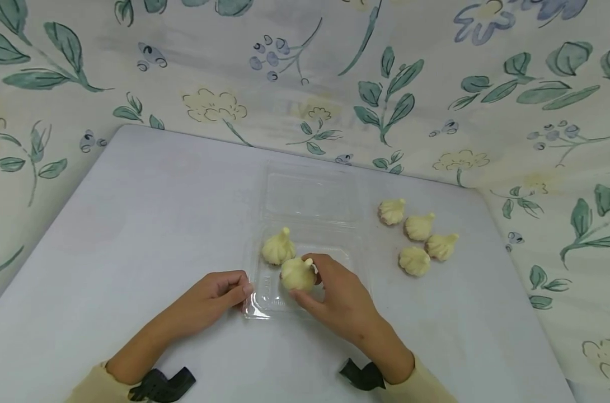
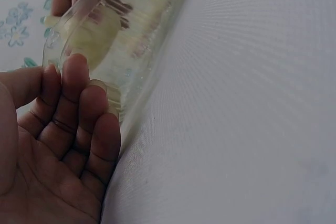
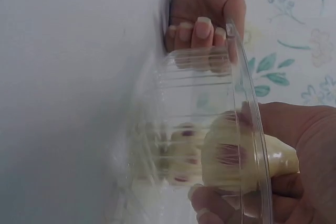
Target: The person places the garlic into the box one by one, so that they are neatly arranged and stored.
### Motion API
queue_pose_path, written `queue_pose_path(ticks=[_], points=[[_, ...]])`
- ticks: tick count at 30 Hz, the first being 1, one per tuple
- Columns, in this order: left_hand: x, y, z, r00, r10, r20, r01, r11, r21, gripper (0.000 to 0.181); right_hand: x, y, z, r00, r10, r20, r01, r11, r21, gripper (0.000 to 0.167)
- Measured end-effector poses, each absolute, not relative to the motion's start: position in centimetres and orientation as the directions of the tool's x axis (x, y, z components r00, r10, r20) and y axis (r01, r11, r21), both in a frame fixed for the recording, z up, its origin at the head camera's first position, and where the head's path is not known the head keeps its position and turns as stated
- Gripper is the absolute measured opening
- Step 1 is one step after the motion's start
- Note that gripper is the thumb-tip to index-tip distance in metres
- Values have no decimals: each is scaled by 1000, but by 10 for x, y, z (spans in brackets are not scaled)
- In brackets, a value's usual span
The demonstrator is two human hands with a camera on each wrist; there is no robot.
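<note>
A clear plastic clamshell container [image 1: 305, 193] lies open on the white table, lid side away from me. Inside its near tray one pale yellow garlic bulb [image 1: 278, 247] sits at the left. My right hand [image 1: 342, 296] grips a second garlic bulb [image 1: 297, 274] between thumb and fingers, low in the tray beside the first. Through the clear wall in the right wrist view, purplish marks show on this held bulb [image 3: 226, 156]. My left hand [image 1: 209, 302] pinches the container's left rim; in the left wrist view its thumb and fingertips [image 2: 76, 69] meet at that edge.
Several more garlic bulbs [image 1: 414, 261] are grouped on the table to the right of the container. A floral cloth [image 1: 305, 73] hangs behind the table [image 1: 174, 196] and along its sides. Dark curved pieces [image 1: 362, 375] are at both wrists.
</note>
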State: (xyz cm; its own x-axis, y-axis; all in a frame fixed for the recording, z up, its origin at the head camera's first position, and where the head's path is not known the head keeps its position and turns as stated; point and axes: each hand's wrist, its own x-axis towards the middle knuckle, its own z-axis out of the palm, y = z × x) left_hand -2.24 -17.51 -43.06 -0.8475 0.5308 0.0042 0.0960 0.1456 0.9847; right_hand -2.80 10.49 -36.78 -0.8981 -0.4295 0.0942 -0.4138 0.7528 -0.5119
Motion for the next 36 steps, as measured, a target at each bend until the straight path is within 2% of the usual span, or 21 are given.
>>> queue_pose_path(ticks=[11, 22, 36], points=[[-23, -173, -430, -843, 537, 6, 99, 145, 984, 27, -32, 92, -370, -885, -465, 29, -411, 748, -521, 60], [-23, -174, -433, -846, 532, 18, 110, 141, 984, 27, -34, 85, -375, -866, -500, -1, -421, 731, -537, 56], [-23, -174, -434, -846, 532, 18, 117, 152, 981, 25, -39, 85, -384, -845, -534, -33, -369, 625, -688, 50]])
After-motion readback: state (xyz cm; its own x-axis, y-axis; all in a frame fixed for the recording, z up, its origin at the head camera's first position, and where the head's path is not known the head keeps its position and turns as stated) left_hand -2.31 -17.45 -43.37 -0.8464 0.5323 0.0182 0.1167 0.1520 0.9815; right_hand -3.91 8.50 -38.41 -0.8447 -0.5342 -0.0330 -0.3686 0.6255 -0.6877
